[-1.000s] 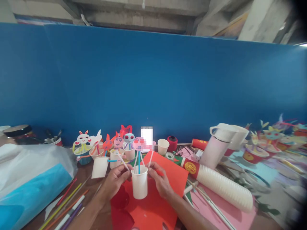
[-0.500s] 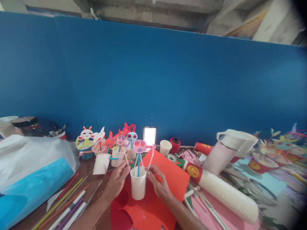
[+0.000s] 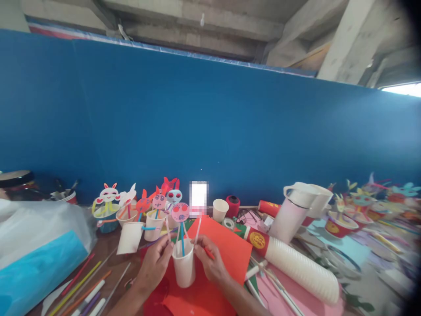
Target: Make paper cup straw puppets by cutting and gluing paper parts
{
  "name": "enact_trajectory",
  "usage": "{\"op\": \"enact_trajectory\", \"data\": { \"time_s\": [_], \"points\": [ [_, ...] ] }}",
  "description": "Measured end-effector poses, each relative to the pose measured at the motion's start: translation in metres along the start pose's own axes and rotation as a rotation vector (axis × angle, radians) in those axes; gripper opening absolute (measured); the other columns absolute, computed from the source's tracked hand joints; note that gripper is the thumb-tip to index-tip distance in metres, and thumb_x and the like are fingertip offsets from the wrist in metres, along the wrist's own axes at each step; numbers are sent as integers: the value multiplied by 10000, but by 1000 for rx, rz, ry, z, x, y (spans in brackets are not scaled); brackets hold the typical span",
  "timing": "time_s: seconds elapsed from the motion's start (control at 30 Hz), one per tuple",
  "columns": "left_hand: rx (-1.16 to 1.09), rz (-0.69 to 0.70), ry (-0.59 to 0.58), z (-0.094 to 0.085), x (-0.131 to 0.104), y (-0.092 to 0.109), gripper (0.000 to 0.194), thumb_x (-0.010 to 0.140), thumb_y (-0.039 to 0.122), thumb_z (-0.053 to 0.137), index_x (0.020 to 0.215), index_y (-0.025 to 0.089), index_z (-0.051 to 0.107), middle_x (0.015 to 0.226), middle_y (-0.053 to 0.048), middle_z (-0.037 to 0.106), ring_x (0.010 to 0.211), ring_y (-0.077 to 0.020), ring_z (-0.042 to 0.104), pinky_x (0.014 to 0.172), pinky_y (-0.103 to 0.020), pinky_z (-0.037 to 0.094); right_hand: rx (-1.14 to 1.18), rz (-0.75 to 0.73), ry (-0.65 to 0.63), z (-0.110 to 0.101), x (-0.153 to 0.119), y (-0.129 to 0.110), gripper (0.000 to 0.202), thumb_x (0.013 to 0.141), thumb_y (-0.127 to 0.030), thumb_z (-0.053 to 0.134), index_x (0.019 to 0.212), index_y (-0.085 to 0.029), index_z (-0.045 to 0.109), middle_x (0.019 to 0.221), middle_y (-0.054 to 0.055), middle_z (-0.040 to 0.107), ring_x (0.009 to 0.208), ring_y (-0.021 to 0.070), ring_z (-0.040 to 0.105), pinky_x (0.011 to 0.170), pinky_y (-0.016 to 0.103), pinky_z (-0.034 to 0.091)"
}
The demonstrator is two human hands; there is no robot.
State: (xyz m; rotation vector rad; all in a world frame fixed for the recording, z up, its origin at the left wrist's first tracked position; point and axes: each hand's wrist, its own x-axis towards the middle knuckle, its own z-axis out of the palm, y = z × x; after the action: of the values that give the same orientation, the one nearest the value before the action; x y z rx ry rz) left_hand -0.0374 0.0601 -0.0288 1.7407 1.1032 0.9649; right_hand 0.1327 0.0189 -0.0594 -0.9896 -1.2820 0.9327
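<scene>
A white paper cup (image 3: 184, 271) stands upright on red paper, between my two hands. A blue straw (image 3: 183, 243) rises out of it and carries a round pink paper face (image 3: 180, 212) with red eyes and drawn lashes. My left hand (image 3: 156, 260), closed in a pinch at the cup's left rim, holds a thin white straw (image 3: 168, 230) that points up. On the other side my right hand (image 3: 211, 260) pinches a second white straw (image 3: 198, 230) by the rim. A red pen (image 3: 209, 253) is tucked in the right hand's fingers.
Several cups with paper faces, among them a bunny one (image 3: 109, 193), stand at the left back. A tipped cup (image 3: 130, 238) is nearer. Colored sticks (image 3: 79, 285) and a plastic bag (image 3: 42, 245) lie left; a cup stack (image 3: 302, 267) and a pitcher (image 3: 292, 215) are right.
The view has tilted up and turned slightly right, so everything sits lower and further left in it. Both hands keep their pinch at the cup, which looks slightly more tilted in the picture.
</scene>
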Motion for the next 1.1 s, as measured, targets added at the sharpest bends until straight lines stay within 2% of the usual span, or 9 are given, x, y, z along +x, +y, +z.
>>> {"op": "enact_trajectory", "data": {
  "time_s": [0.3,0.43,0.6,0.73,0.83,1.0,1.1],
  "points": [
    [-2,-31,-45,5,3,-9,374,797,311,427,1111,156,556,970,-56,673,890,-209,595,795,-260,442,23,39,3,1,3,3,189,820,-361,476,849,-188,546,699,-6,473,599,114,391,559,221,329],
    [8,-27,16,5,3,-11,376,785,323,445,1094,144,564,966,-64,669,950,-221,575,825,-270,431,12,36,-11,2,7,4,198,824,-361,464,855,-187,554,716,1,478,626,122,414,583,228,343],
    [-20,-48,81,2,3,-10,428,772,370,465,1121,132,538,893,-52,671,841,-209,605,762,-268,461,6,8,23,3,9,4,182,818,-357,465,848,-194,540,716,-6,469,637,122,411,599,231,350],
    [-149,-54,78,1,4,-9,453,765,386,482,1130,121,520,935,-70,657,864,-210,599,755,-270,465,12,-2,3,4,7,3,158,825,-335,458,845,-194,525,700,-15,446,616,113,390,588,225,343],
    [-192,-52,60,1,3,-5,446,764,373,490,1121,107,523,881,-68,663,809,-200,602,732,-274,466,-1,1,6,5,7,3,165,828,-336,453,857,-193,529,700,-13,446,622,116,395,590,224,344],
    [-82,-79,62,1,1,1,426,749,355,496,1092,110,554,751,-36,662,739,-200,602,669,-263,461,-19,2,8,5,7,5,169,829,-342,451,859,-195,530,702,-10,450,627,120,402,591,224,348],
    [-36,-59,75,1,1,-2,420,758,343,472,1102,116,553,777,-33,664,728,-194,598,650,-253,455,-21,13,0,5,7,6,173,832,-342,447,864,-195,532,704,-10,456,625,120,404,592,224,347]
  ]
}}
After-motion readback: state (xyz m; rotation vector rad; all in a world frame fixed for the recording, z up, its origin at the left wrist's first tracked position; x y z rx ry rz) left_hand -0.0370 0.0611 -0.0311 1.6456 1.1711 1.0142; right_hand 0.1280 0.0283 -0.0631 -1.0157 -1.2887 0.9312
